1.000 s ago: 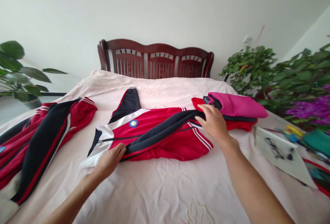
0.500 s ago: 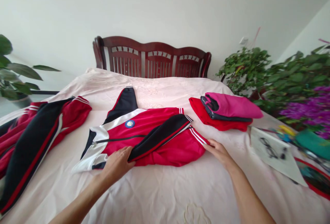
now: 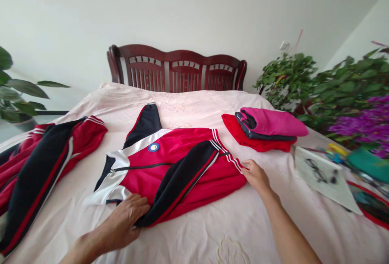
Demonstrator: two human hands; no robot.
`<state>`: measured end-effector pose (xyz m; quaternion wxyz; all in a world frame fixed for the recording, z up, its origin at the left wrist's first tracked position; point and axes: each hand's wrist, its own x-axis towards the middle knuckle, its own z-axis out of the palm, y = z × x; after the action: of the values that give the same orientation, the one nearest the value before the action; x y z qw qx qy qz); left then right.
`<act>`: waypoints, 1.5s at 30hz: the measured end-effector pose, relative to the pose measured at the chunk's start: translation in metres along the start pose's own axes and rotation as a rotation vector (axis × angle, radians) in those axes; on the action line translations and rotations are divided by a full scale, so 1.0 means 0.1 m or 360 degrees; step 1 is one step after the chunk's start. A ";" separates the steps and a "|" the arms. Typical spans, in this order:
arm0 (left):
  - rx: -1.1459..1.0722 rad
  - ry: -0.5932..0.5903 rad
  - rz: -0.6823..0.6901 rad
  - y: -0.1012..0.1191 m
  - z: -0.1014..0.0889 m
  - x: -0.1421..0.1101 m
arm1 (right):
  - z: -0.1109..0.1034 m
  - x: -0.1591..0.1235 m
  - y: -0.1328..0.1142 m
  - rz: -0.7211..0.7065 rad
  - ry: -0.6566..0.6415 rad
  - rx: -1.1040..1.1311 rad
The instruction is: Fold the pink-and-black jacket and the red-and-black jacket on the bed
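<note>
A red track jacket [image 3: 142,181] with white and black panels and a round blue badge lies spread on the bed, its collar to the left. One black sleeve is folded across its front; the other points toward the headboard. At the near shoulder, my left hand [image 3: 129,217] is closed on the jacket's edge, its fingertips partly hidden by cloth. My right hand [image 3: 254,175] pinches the striped hem at the jacket's lower right corner.
More red and black sportswear [image 3: 39,171] lies at the left. On the right sit a stack of folded clothes [image 3: 270,128], a white board with glasses on it [image 3: 328,179], and a green item [image 3: 367,165]. Leafy plants [image 3: 285,77] stand beyond. A wooden headboard [image 3: 179,67] closes the far end.
My left hand has moved nearer and slightly left, drawing the jacket's near side toward me. The near edge is straighter and the folded sleeve has shifted. My right hand stays at the hem.
</note>
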<state>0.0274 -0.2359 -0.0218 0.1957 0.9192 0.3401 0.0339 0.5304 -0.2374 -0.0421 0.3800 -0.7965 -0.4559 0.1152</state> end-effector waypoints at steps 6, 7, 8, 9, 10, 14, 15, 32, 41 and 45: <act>-0.0041 0.0055 0.0036 -0.01 -0.15 -0.11 | 0.14 -0.42 -0.36 -0.1043 0.0114 -0.0694; -0.0003 0.0111 0.0035 -0.07 -0.15 -0.15 | 0.21 -0.49 -0.35 -0.1174 0.0051 -0.0732; 0.0045 0.0185 0.0021 -0.14 -0.14 -0.20 | 0.29 -0.56 -0.31 -0.1254 0.0011 -0.0778; 0.0095 0.0270 -0.0007 -0.22 -0.13 -0.26 | 0.37 -0.61 -0.24 -0.1284 0.0003 -0.0831; 0.0142 0.0360 -0.0047 -0.31 -0.11 -0.33 | 0.43 -0.65 -0.17 -0.1277 0.0023 -0.0875; 0.0238 0.0580 -0.0203 -0.58 -0.05 -0.52 | 0.55 -0.71 0.03 -0.1178 0.0093 -0.0943; 0.0248 0.0591 -0.0239 -0.61 -0.04 -0.54 | 0.55 -0.70 0.04 -0.1160 0.0094 -0.0943; 0.0237 0.0787 -0.0428 -0.64 0.09 -0.45 | 0.94 -0.28 -1.18 -0.1317 -0.0222 -0.0512; 0.0481 0.0751 -0.0457 -0.65 -0.01 -0.48 | -0.17 -0.98 -0.59 -0.1196 0.0357 -0.0312; 0.0509 0.0751 -0.0407 -0.57 -0.02 -0.54 | -0.20 -1.16 -0.27 -0.1178 -0.0149 -0.0490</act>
<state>-0.0492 -0.2308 -0.0383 -0.0330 0.8549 0.4900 0.1673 0.4592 -0.3341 -0.0285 0.2507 -0.6201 -0.7407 -0.0628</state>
